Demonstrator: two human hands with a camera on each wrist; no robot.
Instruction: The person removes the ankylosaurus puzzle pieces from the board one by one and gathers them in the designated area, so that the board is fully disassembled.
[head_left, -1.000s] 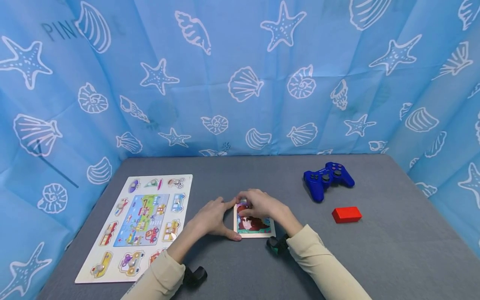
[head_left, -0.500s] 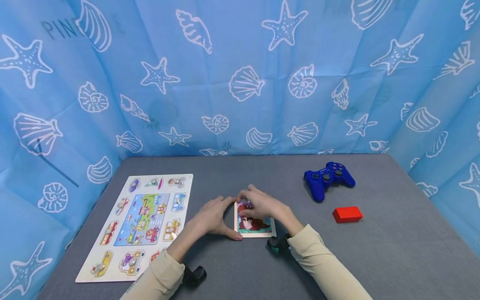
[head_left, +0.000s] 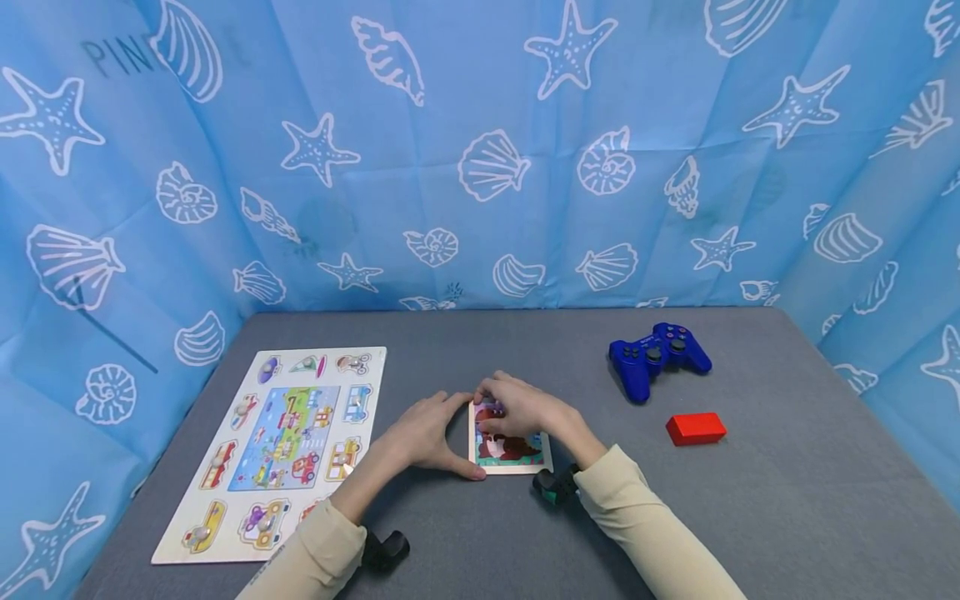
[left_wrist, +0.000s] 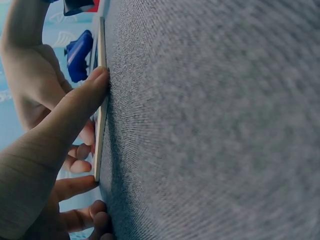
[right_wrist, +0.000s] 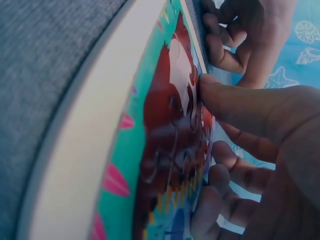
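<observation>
Left thumb (left_wrist: pixel 86 100) touches pale board (left_wrist: pixel 101 122)
</observation>
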